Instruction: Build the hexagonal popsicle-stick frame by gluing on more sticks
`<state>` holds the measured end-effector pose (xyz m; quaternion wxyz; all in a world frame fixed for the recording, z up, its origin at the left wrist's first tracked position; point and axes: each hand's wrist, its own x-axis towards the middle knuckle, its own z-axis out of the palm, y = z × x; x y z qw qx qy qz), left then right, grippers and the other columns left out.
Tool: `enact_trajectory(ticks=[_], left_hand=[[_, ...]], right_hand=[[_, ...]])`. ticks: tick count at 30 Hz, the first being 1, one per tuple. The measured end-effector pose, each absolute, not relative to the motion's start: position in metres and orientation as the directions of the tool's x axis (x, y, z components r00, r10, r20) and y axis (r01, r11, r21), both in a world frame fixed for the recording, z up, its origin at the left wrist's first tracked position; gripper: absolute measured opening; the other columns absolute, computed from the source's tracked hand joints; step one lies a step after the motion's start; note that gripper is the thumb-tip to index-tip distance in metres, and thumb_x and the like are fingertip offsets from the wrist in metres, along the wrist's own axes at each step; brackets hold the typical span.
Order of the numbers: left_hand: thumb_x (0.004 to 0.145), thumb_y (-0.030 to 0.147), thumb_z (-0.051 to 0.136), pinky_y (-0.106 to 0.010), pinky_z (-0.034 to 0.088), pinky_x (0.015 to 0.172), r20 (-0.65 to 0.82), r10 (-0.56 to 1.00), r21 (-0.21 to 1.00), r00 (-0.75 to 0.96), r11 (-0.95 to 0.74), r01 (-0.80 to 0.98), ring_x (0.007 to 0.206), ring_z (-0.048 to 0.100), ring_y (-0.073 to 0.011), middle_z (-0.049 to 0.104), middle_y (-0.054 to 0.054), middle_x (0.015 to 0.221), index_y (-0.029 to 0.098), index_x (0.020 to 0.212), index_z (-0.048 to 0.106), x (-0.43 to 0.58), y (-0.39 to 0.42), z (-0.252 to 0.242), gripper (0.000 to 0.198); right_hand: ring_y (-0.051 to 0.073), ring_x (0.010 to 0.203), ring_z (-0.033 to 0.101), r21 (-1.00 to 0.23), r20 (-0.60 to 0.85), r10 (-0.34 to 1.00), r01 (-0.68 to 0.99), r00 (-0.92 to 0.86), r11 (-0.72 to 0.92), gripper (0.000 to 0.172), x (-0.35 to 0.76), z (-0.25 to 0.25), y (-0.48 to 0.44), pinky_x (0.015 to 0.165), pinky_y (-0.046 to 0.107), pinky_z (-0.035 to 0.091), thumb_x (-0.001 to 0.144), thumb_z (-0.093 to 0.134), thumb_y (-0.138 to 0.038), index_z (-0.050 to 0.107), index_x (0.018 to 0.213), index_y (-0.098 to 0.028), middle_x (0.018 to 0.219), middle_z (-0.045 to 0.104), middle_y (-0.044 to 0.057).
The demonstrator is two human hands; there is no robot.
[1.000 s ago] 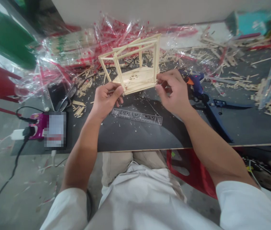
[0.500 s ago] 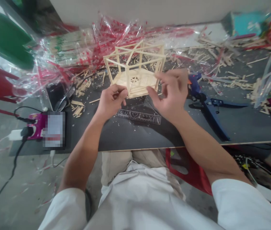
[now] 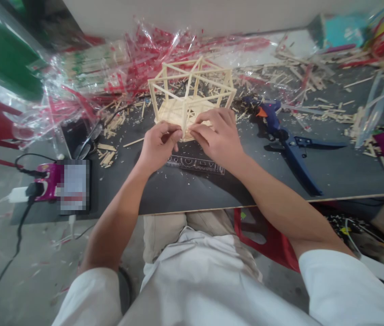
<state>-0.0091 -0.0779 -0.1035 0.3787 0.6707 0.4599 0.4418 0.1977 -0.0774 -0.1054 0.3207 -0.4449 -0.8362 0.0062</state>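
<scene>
An open frame of thin pale wooden sticks (image 3: 210, 82) stands on a many-sided stick base (image 3: 173, 107), just in front of me. My left hand (image 3: 161, 144) is closed in a pinch at the base's front edge, left of the front upright. On the other side of that upright, my right hand (image 3: 218, 136) pinches at its foot, fingertips near those of the left hand. The fingers cover the exact contact points. A clear stencil ruler (image 3: 196, 164) with cut-out shapes lies below the hands, partly hidden by the right one.
To the right lies a blue hand tool (image 3: 296, 156) with an orange part. Loose sticks (image 3: 314, 77) and crumpled plastic wrapping (image 3: 158, 50) spread along the back. At left are a phone (image 3: 73, 186) with a cable and a purple plug block (image 3: 47, 181).
My right hand has moved left from the frame's right side to the foot of the front upright, its fingers now pinched together. The frame has turned slightly. My left hand stays at the front edge.
</scene>
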Motion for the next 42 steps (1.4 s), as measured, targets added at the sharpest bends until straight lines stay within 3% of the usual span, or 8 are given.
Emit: enact_trajectory(ticks=[7, 12, 19, 24, 29, 42], left_hand=[[0.092, 0.022, 0.07, -0.017, 0.045, 0.045, 0.209, 0.961, 0.931, 0.18, -0.252, 0.265, 0.052, 0.059, -0.0038, 0.068, -0.002, 0.088, 0.017, 0.09, 0.067, -0.007, -0.078, -0.106, 0.006], [0.091, 0.02, 0.07, -0.018, 0.044, 0.043, 0.133, 0.974, 0.948, 0.184, -0.179, 0.262, 0.051, 0.059, -0.0064, 0.065, 0.001, 0.073, 0.018, 0.091, 0.068, -0.008, -0.076, -0.104, 0.003], [0.093, 0.025, 0.07, -0.02, 0.044, 0.043, 0.145, 0.974, 0.933, 0.174, -0.193, 0.304, 0.051, 0.059, -0.0087, 0.064, 0.001, 0.072, 0.02, 0.09, 0.069, -0.015, -0.074, -0.104, 0.005], [0.092, 0.02, 0.068, -0.023, 0.051, 0.057, 0.235, 0.939, 0.806, 0.253, -0.333, 0.49, 0.059, 0.061, -0.0089, 0.07, -0.003, 0.089, 0.02, 0.09, 0.072, -0.022, -0.071, -0.109, 0.004], [0.089, 0.017, 0.068, -0.026, 0.053, 0.069, 0.256, 0.905, 0.681, 0.338, -0.417, 0.601, 0.071, 0.063, -0.013, 0.07, -0.004, 0.088, 0.018, 0.089, 0.074, -0.022, -0.07, -0.111, 0.006], [0.087, 0.021, 0.074, -0.026, 0.057, 0.072, 0.197, 0.901, 0.671, 0.386, -0.411, 0.617, 0.069, 0.066, -0.0114, 0.072, -0.004, 0.096, 0.018, 0.094, 0.072, -0.022, -0.072, -0.109, 0.008]], right_hand=[[0.031, 0.112, 0.055, -0.316, 0.487, 0.771, 0.74, -0.411, 0.594, 0.024, 0.199, -0.105, -0.075, 0.104, 0.055, 0.039, 0.107, 0.045, -0.036, 0.068, 0.109, -0.03, 0.118, 0.065, 0.01], [0.03, 0.11, 0.056, -0.332, 0.51, 0.752, 0.711, -0.418, 0.62, 0.024, 0.202, -0.108, -0.074, 0.103, 0.053, 0.04, 0.107, 0.047, -0.035, 0.07, 0.103, -0.028, 0.116, 0.066, 0.009], [0.032, 0.11, 0.059, -0.308, 0.433, 0.687, 0.62, -0.584, 0.721, 0.021, 0.212, -0.119, -0.073, 0.099, 0.052, 0.047, 0.104, 0.055, -0.029, 0.074, 0.107, -0.02, 0.112, 0.069, 0.014], [0.033, 0.113, 0.06, -0.308, 0.4, 0.707, 0.642, -0.583, 0.703, 0.023, 0.206, -0.124, -0.072, 0.101, 0.054, 0.047, 0.103, 0.055, -0.025, 0.074, 0.116, -0.02, 0.114, 0.072, 0.015], [0.03, 0.108, 0.06, -0.279, 0.378, 0.731, 0.683, -0.569, 0.675, 0.027, 0.2, -0.131, -0.069, 0.099, 0.048, 0.046, 0.106, 0.049, -0.024, 0.075, 0.111, -0.019, 0.11, 0.073, 0.014], [0.026, 0.102, 0.059, -0.189, 0.371, 0.723, 0.715, -0.583, 0.673, 0.035, 0.198, -0.135, -0.065, 0.095, 0.041, 0.043, 0.109, 0.04, -0.024, 0.075, 0.108, -0.019, 0.106, 0.072, 0.012]])
